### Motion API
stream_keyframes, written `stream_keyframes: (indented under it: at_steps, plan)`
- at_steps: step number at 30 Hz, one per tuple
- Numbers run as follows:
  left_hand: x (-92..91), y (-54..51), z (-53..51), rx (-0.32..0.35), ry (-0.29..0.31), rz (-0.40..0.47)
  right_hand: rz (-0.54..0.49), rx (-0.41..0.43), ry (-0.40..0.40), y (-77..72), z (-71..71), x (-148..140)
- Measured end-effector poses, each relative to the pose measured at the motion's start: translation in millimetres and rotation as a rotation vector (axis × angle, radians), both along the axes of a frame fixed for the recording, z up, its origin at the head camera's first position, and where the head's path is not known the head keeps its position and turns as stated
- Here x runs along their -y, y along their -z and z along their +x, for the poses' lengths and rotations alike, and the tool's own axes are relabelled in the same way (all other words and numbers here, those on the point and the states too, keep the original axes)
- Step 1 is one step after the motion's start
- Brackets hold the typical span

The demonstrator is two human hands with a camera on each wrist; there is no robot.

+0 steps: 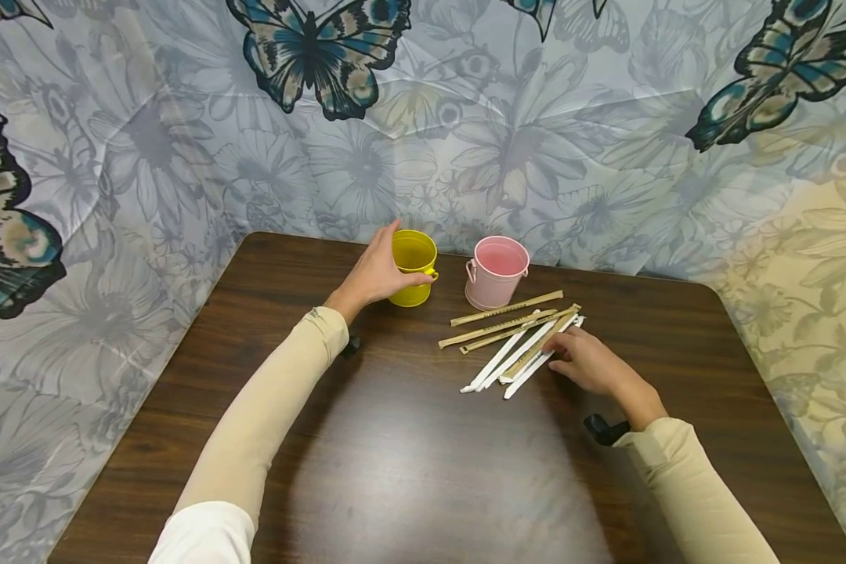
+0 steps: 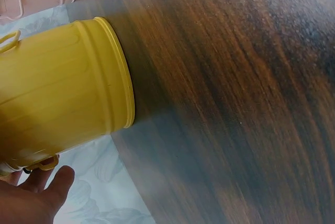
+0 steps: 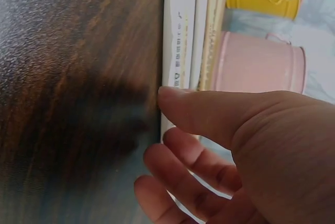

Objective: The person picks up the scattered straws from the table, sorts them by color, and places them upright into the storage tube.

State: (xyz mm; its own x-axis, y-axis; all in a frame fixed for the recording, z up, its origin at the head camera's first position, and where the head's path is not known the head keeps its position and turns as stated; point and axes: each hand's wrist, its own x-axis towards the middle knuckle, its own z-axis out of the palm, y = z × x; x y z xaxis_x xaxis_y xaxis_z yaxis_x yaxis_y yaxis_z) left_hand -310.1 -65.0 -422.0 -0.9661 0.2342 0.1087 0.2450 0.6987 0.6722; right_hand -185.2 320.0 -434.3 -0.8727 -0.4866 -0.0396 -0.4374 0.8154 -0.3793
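Observation:
My left hand [image 1: 379, 270] grips a small yellow bucket [image 1: 412, 294] near its top, with the thumb across the near right side of the rim. In the left wrist view the fingers [image 2: 55, 190] lie by one of the yellow bucket's side handles. To its right stands a small pink bucket [image 1: 492, 290]. A loose pile of slim paper stick packets, some white [image 1: 525, 387] and some brown [image 1: 484, 340], lies before the pink bucket. My right hand [image 1: 588, 360] is at the pile's right end. Its thumb [image 3: 183, 101] and loosely bent fingers overlap a printed white packet, apart from each other.
The dark wooden table [image 1: 423, 462] ends just behind the buckets, against a butterfly-patterned cloth [image 1: 366, 164]. A black wrist device [image 1: 605, 429] sits below the right hand. Both forearms reach in from the near side in beige sleeves.

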Motion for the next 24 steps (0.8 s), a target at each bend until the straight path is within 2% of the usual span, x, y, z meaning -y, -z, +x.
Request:
stream_keyframes:
  at_steps: [8, 16, 24]
  plan:
    - [-0.4, -1.3, -0.4, 0.033, -0.021, 0.008, -0.021, -0.024, -0.011, 6.5, 1.5, 0]
    - [-0.1, -1.0, -1.1, 0.072, -0.030, 0.075, -0.058, -0.038, -0.064, 11.8, 1.8, 2]
    - [0.0, -2.9, -1.6, 0.122, -0.019, 0.085, -0.135, -0.124, -0.129, 20.3, 1.9, 3]
